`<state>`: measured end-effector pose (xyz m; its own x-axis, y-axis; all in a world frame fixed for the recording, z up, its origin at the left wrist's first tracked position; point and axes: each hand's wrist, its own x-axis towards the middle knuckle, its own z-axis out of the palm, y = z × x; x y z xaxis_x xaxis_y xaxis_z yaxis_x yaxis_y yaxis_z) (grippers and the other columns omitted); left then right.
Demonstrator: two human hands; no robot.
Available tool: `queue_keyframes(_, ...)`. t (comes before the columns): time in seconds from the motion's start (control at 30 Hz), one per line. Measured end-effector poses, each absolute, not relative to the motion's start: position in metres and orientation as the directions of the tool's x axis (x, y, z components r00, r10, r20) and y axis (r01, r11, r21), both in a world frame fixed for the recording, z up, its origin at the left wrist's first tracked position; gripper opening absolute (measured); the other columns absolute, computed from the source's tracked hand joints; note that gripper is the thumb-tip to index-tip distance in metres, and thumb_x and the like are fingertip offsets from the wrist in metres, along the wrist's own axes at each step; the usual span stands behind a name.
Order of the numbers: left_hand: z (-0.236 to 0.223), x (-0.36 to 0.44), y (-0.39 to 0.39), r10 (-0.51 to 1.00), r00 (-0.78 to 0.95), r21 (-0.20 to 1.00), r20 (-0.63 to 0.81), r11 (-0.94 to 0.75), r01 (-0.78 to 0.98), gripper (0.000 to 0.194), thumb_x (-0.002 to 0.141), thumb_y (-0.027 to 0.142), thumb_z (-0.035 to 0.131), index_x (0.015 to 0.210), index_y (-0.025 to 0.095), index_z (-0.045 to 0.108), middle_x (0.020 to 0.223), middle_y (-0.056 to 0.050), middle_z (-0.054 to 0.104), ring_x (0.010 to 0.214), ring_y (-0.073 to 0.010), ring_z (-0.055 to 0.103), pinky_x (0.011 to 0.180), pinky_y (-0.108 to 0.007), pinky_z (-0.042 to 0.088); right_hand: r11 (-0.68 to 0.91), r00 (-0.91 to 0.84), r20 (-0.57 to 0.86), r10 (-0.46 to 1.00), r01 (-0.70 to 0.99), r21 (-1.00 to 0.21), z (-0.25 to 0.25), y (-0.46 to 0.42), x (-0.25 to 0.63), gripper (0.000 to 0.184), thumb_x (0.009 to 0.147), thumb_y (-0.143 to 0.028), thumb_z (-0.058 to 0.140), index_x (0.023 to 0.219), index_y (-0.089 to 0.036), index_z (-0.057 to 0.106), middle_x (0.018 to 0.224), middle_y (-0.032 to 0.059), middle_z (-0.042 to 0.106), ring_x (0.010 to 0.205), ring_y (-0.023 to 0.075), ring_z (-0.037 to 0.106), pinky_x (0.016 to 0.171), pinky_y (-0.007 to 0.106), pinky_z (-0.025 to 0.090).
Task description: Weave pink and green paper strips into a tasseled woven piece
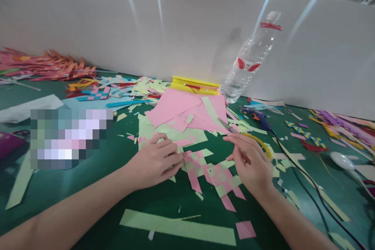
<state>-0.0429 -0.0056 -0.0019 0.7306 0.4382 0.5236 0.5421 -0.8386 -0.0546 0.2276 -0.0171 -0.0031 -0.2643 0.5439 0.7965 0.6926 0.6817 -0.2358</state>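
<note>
My left hand (pixel 159 160) is palm down with bent fingers, its fingertips closed at the left edge of a woven pink and pale green paper fish (pixel 197 163). A second woven paper fish (pixel 223 179), with a small dark eye, overlaps it on the right. My right hand (pixel 253 164) is curled around scissors (pixel 265 146) with a yellow handle. Their metal blades point away, up and left, past my fingers; part of the handle is hidden by the hand. Pink paper sheets (pixel 181 107) and pale green paper (pixel 146 129) lie just beyond both hands.
A tilted plastic bottle (pixel 249 62) leans against the white partition (pixel 146 27). At right are a blue glue gun (pixel 256 117) with its black cord (pixel 295 166) and a white spoon (pixel 342 160). A pale green strip (pixel 178 227) and scraps lie in front; orange paper pieces (pixel 49 66) stand at left.
</note>
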Motion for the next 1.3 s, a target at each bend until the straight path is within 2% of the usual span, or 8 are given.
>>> queue_keyframes(0.17,0.009,-0.05,0.016,0.506,0.599,-0.099,0.621,-0.707,0.7,0.028,0.095,0.017,0.038,0.102,0.018,0.065,0.079,-0.003,0.066,0.074,-0.0165,0.061,0.081,-0.035,0.043,0.644,-0.16,0.789,0.593,0.683,-0.345,-0.009,-0.01,0.238,0.043,0.083,-0.002,0.047,0.112,-0.03,0.063,0.109,0.0046,0.067,0.06,0.012,0.064,0.041,0.024,0.055)
queue_keyframes(0.3,0.024,-0.063,0.05,0.789,0.328,0.079,0.519,-0.426,0.901,0.036,0.093,0.026,0.038,0.124,0.016,0.052,0.085,-0.005,0.068,0.065,-0.0182,0.062,0.073,-0.035,0.047,0.588,-0.144,0.723,0.675,0.697,-0.41,-0.013,-0.004,0.246,0.036,0.083,-0.004,0.044,0.105,-0.026,0.062,0.109,0.0052,0.066,0.056,0.012,0.062,0.039,0.025,0.052)
queue_keyframes(0.43,0.033,-0.08,0.096,0.913,0.043,0.213,0.407,-0.14,0.967,0.041,0.091,0.025,0.043,0.131,0.016,0.043,0.109,-0.01,0.066,0.084,-0.0237,0.065,0.068,-0.033,0.048,0.575,-0.202,0.702,0.683,0.741,-0.347,-0.009,-0.001,0.248,0.033,0.085,-0.009,0.045,0.112,-0.023,0.056,0.109,0.0085,0.065,0.065,0.0153,0.065,0.06,0.032,0.059)
queue_keyframes(0.53,0.026,-0.091,0.127,0.92,-0.039,0.233,0.389,-0.057,0.971,0.037,0.093,0.021,0.04,0.128,0.011,0.045,0.108,-0.014,0.066,0.1,-0.0285,0.062,0.073,-0.037,0.05,0.599,-0.275,0.714,0.644,0.762,-0.247,-0.004,0.0,0.247,0.031,0.087,-0.014,0.048,0.116,-0.022,0.052,0.108,0.0108,0.064,0.083,0.0206,0.067,0.074,0.037,0.058)
queue_keyframes(0.67,0.005,-0.097,0.155,0.946,0.033,0.199,0.321,-0.102,0.975,0.021,0.093,0.025,0.052,0.108,0.013,0.06,0.107,-0.011,0.064,0.106,-0.0259,0.059,0.085,-0.041,0.051,0.613,-0.325,0.708,0.627,0.766,-0.191,-0.004,0.001,0.246,0.032,0.088,-0.015,0.047,0.119,-0.022,0.049,0.107,0.0107,0.064,0.089,0.0211,0.065,0.075,0.035,0.057)
queue_keyframes(1.03,-0.023,-0.106,0.171,0.914,0.087,0.193,0.397,-0.176,0.965,0.031,0.092,0.033,0.058,0.119,0.016,0.056,0.122,-0.01,0.057,0.105,-0.0234,0.059,0.089,-0.045,0.05,0.605,-0.32,0.668,0.672,0.757,-0.246,-0.007,0.002,0.248,0.035,0.088,-0.015,0.048,0.121,-0.023,0.048,0.106,0.0086,0.065,0.085,0.0183,0.066,0.073,0.031,0.056)
queue_keyframes(1.13,-0.023,-0.107,0.171,0.878,0.031,0.253,0.477,-0.171,0.952,0.022,0.095,0.026,0.05,0.114,0.02,0.06,0.126,-0.009,0.057,0.114,-0.0247,0.055,0.098,-0.046,0.045,0.615,-0.324,0.678,0.66,0.75,-0.241,-0.006,0.002,0.248,0.035,0.087,-0.013,0.048,0.121,-0.023,0.048,0.104,0.0083,0.066,0.085,0.018,0.066,0.073,0.03,0.055)
queue_keyframes(1.3,-0.018,-0.109,0.171,0.775,-0.069,0.353,0.628,-0.205,0.913,0.043,0.087,0.008,0.034,0.123,0.016,0.056,0.135,-0.012,0.052,0.128,-0.027,0.046,0.108,-0.043,0.038,0.625,-0.33,0.677,0.657,0.741,-0.245,-0.008,0.001,0.248,0.036,0.087,-0.012,0.048,0.121,-0.023,0.049,0.105,0.0081,0.065,0.086,0.0173,0.065,0.073,0.029,0.055)
